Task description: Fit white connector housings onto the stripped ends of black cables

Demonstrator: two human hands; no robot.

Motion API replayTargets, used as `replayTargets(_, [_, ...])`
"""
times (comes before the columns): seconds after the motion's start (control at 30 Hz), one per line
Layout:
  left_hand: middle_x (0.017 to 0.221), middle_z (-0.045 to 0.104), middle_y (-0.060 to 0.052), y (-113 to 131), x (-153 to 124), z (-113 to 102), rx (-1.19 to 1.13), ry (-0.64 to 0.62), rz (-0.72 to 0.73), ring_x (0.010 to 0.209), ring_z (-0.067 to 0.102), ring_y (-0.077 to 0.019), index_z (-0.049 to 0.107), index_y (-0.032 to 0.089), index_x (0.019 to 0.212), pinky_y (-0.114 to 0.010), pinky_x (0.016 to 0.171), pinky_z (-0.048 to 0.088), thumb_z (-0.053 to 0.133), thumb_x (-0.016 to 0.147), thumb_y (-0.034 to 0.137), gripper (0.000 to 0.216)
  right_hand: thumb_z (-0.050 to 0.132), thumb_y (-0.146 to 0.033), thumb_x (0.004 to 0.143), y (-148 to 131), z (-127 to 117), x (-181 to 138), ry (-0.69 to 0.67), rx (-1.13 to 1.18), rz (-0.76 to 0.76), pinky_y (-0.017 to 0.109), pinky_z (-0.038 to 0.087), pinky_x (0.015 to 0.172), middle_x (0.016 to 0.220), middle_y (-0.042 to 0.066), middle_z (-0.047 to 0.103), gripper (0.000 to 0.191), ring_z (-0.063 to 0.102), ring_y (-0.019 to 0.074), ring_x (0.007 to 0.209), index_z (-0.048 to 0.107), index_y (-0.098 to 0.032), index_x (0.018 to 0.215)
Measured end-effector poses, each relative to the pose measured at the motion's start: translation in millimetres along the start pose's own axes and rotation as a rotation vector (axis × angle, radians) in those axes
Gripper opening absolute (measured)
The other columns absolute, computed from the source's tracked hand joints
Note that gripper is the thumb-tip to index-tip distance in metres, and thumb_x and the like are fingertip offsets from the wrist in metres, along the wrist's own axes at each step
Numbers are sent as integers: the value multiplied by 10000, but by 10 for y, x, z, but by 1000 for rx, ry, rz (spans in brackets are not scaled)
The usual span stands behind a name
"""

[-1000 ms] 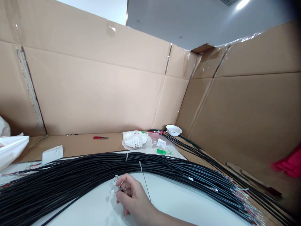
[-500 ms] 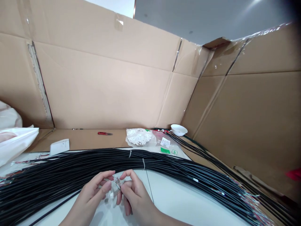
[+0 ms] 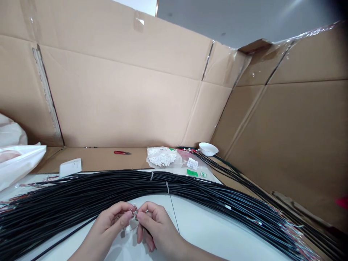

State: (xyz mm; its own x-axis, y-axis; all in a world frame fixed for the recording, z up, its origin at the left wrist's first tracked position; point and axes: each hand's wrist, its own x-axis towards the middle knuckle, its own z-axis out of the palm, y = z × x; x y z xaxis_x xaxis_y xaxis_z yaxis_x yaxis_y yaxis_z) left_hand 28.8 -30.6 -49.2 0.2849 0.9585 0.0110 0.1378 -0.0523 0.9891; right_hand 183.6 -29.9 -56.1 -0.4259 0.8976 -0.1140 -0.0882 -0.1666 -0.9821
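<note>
My left hand [image 3: 108, 228] and my right hand [image 3: 156, 228] meet at the bottom centre over the white table [image 3: 212, 232]. Both pinch the thin wire ends of a single black cable [image 3: 134, 212] between thumb and forefinger. A small white connector seems to sit at the pinch, mostly hidden by my fingers. One loose black cable [image 3: 174, 214] runs from my right hand back to the big bundle of black cables [image 3: 81, 195], which curves across the table just beyond my hands and is tied with white ties.
A bag of white connectors [image 3: 162, 157], small labelled bags [image 3: 193, 165], a white bowl [image 3: 208, 148], red snips [image 3: 121, 152] and a white box [image 3: 70, 167] lie behind the bundle. Cardboard walls [image 3: 122, 105] enclose the back and right. A white plastic bag [image 3: 16, 163] sits left.
My left hand came in from the lower left and joined my right hand. Both hands have closed tighter on the wire ends.
</note>
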Motion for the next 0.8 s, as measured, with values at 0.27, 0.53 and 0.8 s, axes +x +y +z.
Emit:
replayTargets(0.27, [557, 497, 43, -16, -16, 4, -56, -15, -35, 536, 429, -116, 577, 175, 665, -204, 505, 339, 524, 763, 386, 239, 505, -549, 704, 22, 27, -25, -20, -98, -20, 150, 227, 288, 465, -35, 543, 399, 320, 27, 269, 427, -158, 701])
replayTargets(0.53, [568, 466, 38, 17, -6, 8, -17, -18, -32, 552, 405, -120, 558, 166, 674, -209, 515, 331, 500, 779, 381, 246, 479, -529, 728, 43, 11, -5, 13, -66, 2, 139, 211, 270, 455, -42, 541, 371, 326, 25, 258, 409, -166, 700])
replayTargets(0.8, [553, 432, 49, -33, 13, -9, 23, -6, -20, 539, 384, -119, 499, 175, 622, -206, 510, 314, 507, 762, 330, 209, 491, -542, 707, 48, 48, 1, 52, -25, 14, 131, 202, 249, 438, -49, 537, 382, 321, 22, 238, 407, -169, 692])
